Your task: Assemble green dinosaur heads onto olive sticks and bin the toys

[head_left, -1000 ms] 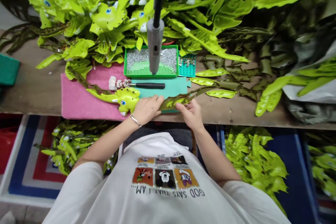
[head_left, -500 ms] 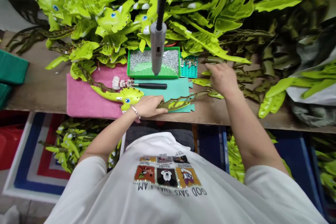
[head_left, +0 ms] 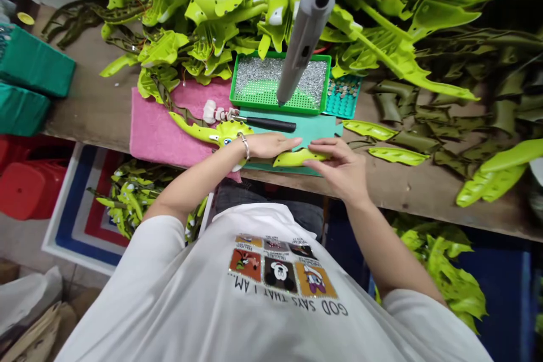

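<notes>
A lime-green dinosaur toy head with a blue eye and white horn lies across the pink cloth and teal mat. My left hand rests over its right part, fingers stretched out flat; its thumb is hidden. My right hand pinches a curved lime-green shell piece between thumb and fingers, just right of my left fingertips and above the mat. Behind both hands lies a screwdriver-like tool with a black handle. A grey power screwdriver hangs over the work.
A green tray holds many small silver screws, with a teal tray of small parts beside it. Two loose lime-green shells and olive-brown parts lie at right. Toy dinosaurs pile up behind. Green boxes stand at left.
My right hand has come back left from the loose parts, bringing a lime-green shell to the mat. My left hand stays over the toy, its fingers now straighter. The view has shifted and tilted.
</notes>
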Tool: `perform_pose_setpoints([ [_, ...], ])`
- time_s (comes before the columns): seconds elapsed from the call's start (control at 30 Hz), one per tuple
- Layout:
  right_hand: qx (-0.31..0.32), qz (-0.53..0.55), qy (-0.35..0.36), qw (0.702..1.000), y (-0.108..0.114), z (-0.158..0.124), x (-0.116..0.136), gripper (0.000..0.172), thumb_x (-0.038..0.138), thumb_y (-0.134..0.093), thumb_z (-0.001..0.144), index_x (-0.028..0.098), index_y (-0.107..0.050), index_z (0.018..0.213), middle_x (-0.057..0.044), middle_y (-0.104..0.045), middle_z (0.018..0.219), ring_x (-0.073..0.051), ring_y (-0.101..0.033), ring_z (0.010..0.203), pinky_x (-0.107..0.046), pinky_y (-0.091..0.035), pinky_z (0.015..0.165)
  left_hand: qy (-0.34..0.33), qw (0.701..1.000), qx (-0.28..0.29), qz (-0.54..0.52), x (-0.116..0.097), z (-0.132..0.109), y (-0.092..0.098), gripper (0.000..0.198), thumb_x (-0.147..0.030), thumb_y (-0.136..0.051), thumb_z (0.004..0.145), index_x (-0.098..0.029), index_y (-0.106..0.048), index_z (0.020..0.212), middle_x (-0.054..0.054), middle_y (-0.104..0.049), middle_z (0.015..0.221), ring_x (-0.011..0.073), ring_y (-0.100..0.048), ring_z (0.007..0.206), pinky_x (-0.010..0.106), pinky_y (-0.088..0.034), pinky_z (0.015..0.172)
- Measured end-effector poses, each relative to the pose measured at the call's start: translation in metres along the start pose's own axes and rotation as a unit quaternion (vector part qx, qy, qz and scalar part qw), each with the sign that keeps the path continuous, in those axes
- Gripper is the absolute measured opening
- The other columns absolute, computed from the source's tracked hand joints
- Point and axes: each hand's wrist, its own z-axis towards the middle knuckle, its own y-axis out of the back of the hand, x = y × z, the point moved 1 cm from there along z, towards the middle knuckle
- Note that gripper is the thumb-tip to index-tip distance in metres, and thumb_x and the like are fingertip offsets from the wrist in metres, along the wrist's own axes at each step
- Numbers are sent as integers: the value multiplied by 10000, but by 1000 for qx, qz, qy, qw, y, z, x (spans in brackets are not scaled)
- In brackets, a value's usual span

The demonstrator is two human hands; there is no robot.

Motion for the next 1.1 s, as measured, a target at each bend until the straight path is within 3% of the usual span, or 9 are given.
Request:
perform_pose_setpoints([
  [0.17,79,-100,106,986,13,-2,-7,308,318,-787,786,322,-768,1094,-54,-724,1055,-221,-686,944,-403,-607,821,-26,1000,2,4,2,1,-3,571,-614,-204,948,-181,-492,711,41,-574,797,173,-471,766,276,-358,713],
  [0.27,107,-180,165,964,23,-1,-8,273,245,-710,844,344,-771,1091,-51,-734,1031,-226,-672,926,-434,-576,855,-24,1000,5,-9,1,-1,-4,569,-608,-217,941,-176,-520,728,41,-579,808,176,-476,775,278,-352,719],
  [0.4,114,-220,181,952,28,1,-13,231,248,-686,868,362,-783,1045,-43,-741,980,-222,-652,883,-425,-553,818,-31,999,7,-17,-1,-4,-3,554,-581,-229,951,-176,-534,728,28,-590,800,168,-478,769,269,-356,718],
  [0.6,176,-224,213,935,22,-4,-21,196,374,-704,881,355,-772,1063,-38,-758,1156,-230,-657,943,-447,-523,862,-37,998,20,44,1,0,-3,346,-424,-388,899,-166,-587,784,19,-582,745,150,-488,706,257,-348,668],
  [0.8,167,-268,248,916,20,-6,-25,193,361,-708,877,345,-766,1061,-31,-785,1076,-220,-669,903,-413,-510,807,-47,998,5,44,3,2,-4,339,-399,-339,917,-184,-509,717,19,-569,757,152,-484,726,262,-368,690],
  [1.0,118,-232,224,939,25,2,-17,162,349,-720,864,342,-769,1018,-37,-779,1040,-220,-693,874,-429,-531,828,-37,999,-6,9,3,1,-4,450,-530,-297,946,-207,-391,647,12,-474,695,159,-421,698,291,-333,665],
  [1.1,127,-224,217,942,23,4,-14,140,332,-718,867,331,-777,994,-38,-775,1012,-217,-698,862,-419,-555,812,-40,999,-9,-14,3,0,-5,475,-560,-285,945,-205,-398,650,14,-473,708,164,-427,723,290,-341,693],
])
